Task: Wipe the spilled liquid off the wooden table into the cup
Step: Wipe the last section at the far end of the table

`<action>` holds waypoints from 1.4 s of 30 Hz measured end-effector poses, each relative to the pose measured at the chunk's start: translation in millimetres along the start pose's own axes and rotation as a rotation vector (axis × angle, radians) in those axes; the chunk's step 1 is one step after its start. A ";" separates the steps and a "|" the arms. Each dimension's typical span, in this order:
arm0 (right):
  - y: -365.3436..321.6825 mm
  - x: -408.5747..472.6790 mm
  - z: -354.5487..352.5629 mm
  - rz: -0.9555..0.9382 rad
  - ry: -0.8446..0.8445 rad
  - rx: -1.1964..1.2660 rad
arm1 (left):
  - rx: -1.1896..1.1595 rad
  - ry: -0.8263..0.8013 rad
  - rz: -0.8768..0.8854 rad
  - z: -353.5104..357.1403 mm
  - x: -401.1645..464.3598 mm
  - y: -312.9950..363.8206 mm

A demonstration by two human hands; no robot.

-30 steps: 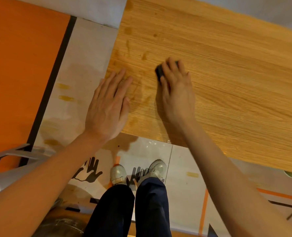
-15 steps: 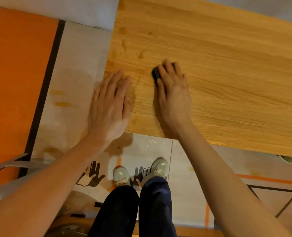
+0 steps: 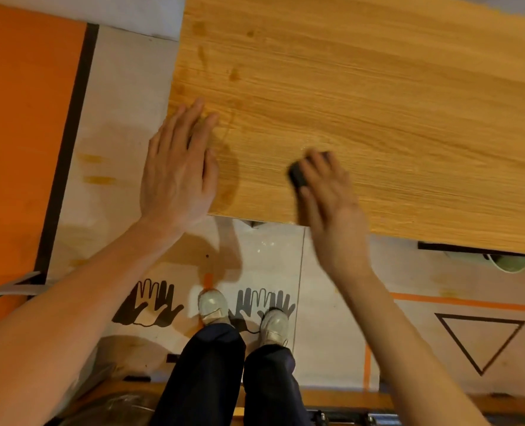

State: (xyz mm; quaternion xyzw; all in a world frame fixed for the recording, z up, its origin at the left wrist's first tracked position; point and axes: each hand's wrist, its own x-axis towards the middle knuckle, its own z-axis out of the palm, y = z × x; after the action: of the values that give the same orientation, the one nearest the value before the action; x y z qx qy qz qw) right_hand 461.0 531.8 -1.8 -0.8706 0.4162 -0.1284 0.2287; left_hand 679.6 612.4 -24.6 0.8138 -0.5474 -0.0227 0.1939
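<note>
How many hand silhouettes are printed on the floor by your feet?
2: a dark hand silhouette left of the left shoe, and a grey hand silhouette between the shoes, partly covered by the right shoe.

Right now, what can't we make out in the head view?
- Wiper: mostly covered by the right hand, which is motion-blurred; its shape and material are unclear.
- Cup: tucked under the table edge, only part of its rim shows; contents hidden.
- Liquid still on the table: faint sheen only, extent unclear.
- Left hand: whether its palm touches the wood can't be told.
</note>
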 end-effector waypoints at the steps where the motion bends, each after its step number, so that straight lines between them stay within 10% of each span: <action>1: 20.4 -7.7 -10.9 0.073 0.050 0.003 | 0.003 0.002 -0.004 -0.1 -0.2 0.1; 7: 33.9 -28.6 -21.8 0.398 0.283 0.049 | 0.009 -0.003 -0.024 -0.1 1.3 1.0; 15: -18.2 -4.9 11.4 -0.244 -0.144 0.113 | 0.041 -0.008 -0.006 0.8 0.2 -1.6; 21: 66.9 -32.1 -66.9 0.032 -0.211 0.321 | 0.025 -0.022 -0.022 -1.9 -0.1 -0.7; 25: 70.7 -36.5 -65.8 -0.188 -0.388 0.267 | 0.002 -0.019 -0.018 -2.5 0.3 0.7; 33: -8.6 -22.8 35.3 -0.489 0.034 0.022 | 0.027 -0.018 -0.007 -2.1 1.4 -0.3; 42: 57.7 -47.9 -19.4 -0.478 0.013 -0.109 | -0.016 -0.011 -0.028 -0.4 0.0 0.4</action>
State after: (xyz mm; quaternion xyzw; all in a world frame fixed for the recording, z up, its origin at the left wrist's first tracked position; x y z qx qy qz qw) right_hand 384.8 532.0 -15.8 -0.9546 0.2061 -0.1618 0.1420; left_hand 679.3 612.4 -24.1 0.8196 -0.5369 -0.0341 0.1970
